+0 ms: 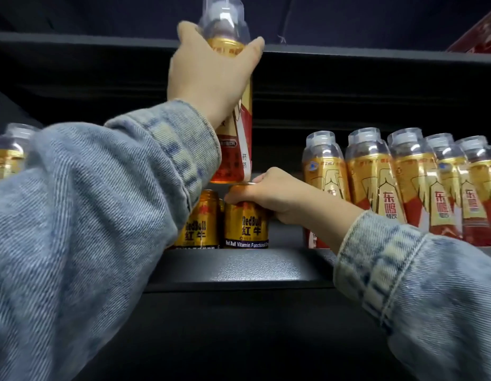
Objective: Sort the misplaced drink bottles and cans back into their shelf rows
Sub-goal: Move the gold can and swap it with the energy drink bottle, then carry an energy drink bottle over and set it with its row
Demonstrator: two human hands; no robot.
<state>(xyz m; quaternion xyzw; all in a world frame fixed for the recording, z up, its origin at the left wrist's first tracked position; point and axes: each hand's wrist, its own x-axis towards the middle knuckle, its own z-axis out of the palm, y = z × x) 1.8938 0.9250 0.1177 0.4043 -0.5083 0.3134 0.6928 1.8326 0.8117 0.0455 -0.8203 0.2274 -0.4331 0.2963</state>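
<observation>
Bottle [233, 111] is gripped aloft by the left hand [208, 70]; below, a gold can [245, 221] is clasped by the right hand [274, 196].

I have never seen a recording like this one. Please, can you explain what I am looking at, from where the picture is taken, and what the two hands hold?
There is no machine, only a person in denim sleeves. A camera on the head looks at a dark shelf. The left hand holds a raised bottle with a clear cap. The right hand grips the top of a gold Red Bull can standing on the shelf beside a second can. To the right stands a row of similar bottles.
</observation>
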